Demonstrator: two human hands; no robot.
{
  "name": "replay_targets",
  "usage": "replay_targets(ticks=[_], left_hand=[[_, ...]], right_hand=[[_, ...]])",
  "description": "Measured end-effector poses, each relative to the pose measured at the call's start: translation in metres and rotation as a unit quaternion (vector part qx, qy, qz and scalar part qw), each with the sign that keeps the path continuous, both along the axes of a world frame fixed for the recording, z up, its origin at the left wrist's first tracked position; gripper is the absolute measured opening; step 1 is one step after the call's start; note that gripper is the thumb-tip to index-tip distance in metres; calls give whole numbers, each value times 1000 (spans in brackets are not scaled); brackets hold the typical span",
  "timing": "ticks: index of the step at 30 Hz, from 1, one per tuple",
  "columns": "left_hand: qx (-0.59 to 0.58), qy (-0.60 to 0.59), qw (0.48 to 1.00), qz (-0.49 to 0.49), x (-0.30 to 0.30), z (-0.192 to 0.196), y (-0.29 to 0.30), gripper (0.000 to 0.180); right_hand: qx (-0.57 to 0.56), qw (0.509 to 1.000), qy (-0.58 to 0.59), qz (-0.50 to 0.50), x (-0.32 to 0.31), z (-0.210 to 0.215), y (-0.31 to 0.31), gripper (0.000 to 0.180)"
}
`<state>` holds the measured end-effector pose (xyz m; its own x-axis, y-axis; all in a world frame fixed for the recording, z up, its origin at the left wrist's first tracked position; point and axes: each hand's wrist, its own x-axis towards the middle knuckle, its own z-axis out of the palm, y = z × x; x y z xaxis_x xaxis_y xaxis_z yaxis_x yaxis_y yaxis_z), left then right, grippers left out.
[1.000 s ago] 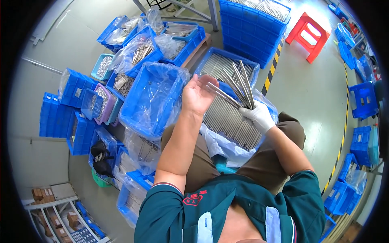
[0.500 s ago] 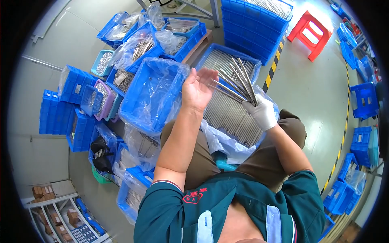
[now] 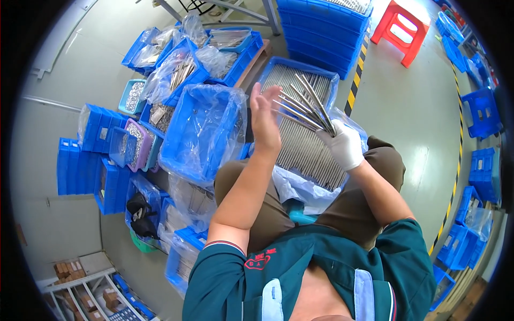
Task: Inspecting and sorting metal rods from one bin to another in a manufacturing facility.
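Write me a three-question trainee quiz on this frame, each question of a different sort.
1. True or false: the right hand wears a white glove.
2. Which does the right hand grip? A) a fanned bundle of metal rods B) a red stool C) a purple tray
3. Fill in: the bare left hand is held open, its ____ toward the rod tips.

Key: 1 true. 2 A. 3 palm. The rods spread up and left from the glove over the blue crate of rods lined with clear plastic; whether the palm touches the tips cannot be told.

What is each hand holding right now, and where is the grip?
The gloved right hand grips a fanned bundle of metal rods by their near ends. The bare left hand is open, holding nothing.
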<state>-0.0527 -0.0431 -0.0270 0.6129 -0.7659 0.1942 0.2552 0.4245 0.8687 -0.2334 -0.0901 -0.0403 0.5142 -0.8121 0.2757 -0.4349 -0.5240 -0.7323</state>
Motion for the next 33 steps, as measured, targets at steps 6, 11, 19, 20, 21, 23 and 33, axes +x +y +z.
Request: replay_targets(ticks=[6, 11, 19, 20, 21, 23, 33], left_hand=[[-10, 141, 982, -128, 14, 6, 3, 28], [138, 66, 984, -86, 18, 6, 10, 16], [215, -31, 963, -160, 30, 10, 16, 16], [226, -56, 956, -176, 34, 10, 17, 17], [225, -56, 956, -177, 39, 11, 18, 17], [246, -100, 958, -104, 52, 14, 23, 14], [223, 40, 964, -142, 49, 8, 21, 13]], right_hand=[[190, 980, -56, 8, 1, -4, -8, 20], [297, 947, -120, 15, -3, -8, -11, 19], [241, 967, -85, 19, -5, -1, -8, 19], [230, 971, -62, 24, -7, -1, -10, 20], [219, 975, -38, 29, -9, -1, -11, 20], [192, 980, -31, 30, -13, 0, -11, 21], [129, 989, -6, 75, -15, -5, -9, 20]])
